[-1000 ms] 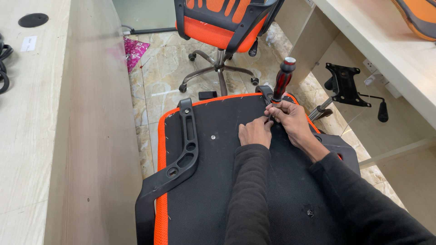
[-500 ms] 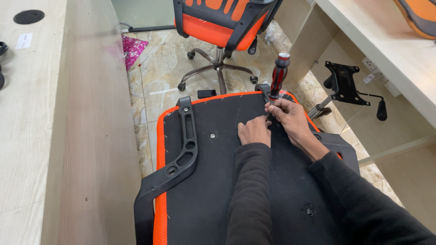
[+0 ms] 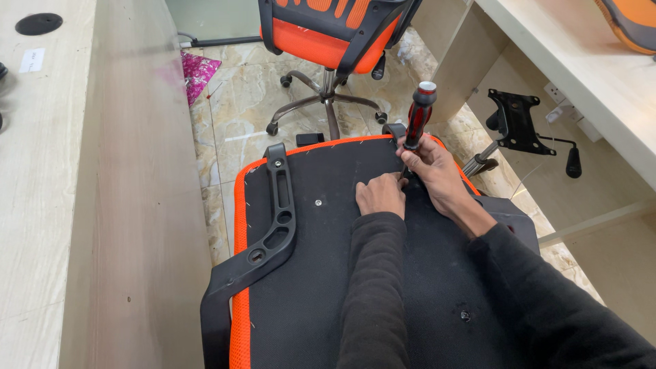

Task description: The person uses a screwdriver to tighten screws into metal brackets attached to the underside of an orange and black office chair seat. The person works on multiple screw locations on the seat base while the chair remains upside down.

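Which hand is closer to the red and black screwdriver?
Right. The right hand is wrapped around the screwdriver just below its handle. The left hand rests on the black underside of the seat, beside the screwdriver's lower end.

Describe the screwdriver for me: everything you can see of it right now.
The screwdriver has a chunky red-and-black handle, plastic or rubber by its look, with a pale cap on its end. It stands nearly upright, tilted slightly right, above the far edge of the upturned seat base. The right hand grips its lower handle; the shaft and tip are hidden behind the fingers. The left hand rests beside it on the black fabric.
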